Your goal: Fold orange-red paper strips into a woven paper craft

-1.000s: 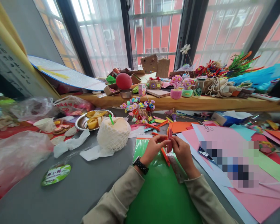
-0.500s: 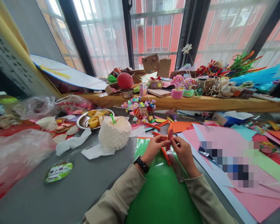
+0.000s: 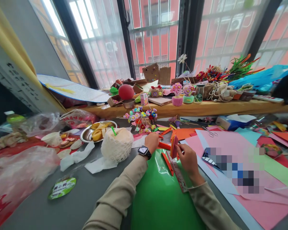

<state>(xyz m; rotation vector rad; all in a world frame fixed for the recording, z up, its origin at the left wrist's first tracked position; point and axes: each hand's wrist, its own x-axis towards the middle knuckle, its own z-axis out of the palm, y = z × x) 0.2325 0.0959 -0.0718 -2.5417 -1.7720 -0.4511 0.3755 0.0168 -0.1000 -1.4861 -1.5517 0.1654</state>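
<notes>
Between the thumb and fingers of my right hand point(image 3: 188, 159) is a small folded paper strip point(image 3: 174, 147), red-pink with an orange-yellow edge, held upright. My left hand point(image 3: 152, 141) reaches forward to the far edge of the green plastic sheet point(image 3: 165, 198), beside orange folded paper pieces point(image 3: 164, 145). Its back faces me and the fingers are hidden, so their grip does not show. One more orange folded strip point(image 3: 167, 164) lies on the green sheet. Next to it, under my right hand, runs a clear ruler with a patterned edge point(image 3: 179, 174).
A net-wrapped coconut point(image 3: 117, 145) with a green straw and a metal bowl of peels point(image 3: 86, 134) stand left. Pink paper point(image 3: 230, 143), scissors point(image 3: 211, 132) and a phone point(image 3: 210, 158) lie right. Behind are a bunch of small craft flowers point(image 3: 140, 116) and a crowded window ledge point(image 3: 158, 111).
My left hand has let go of the folded paper strip and moved forward and left. My right hand still holds the strip, slightly lower. The camera view has shifted a little.
</notes>
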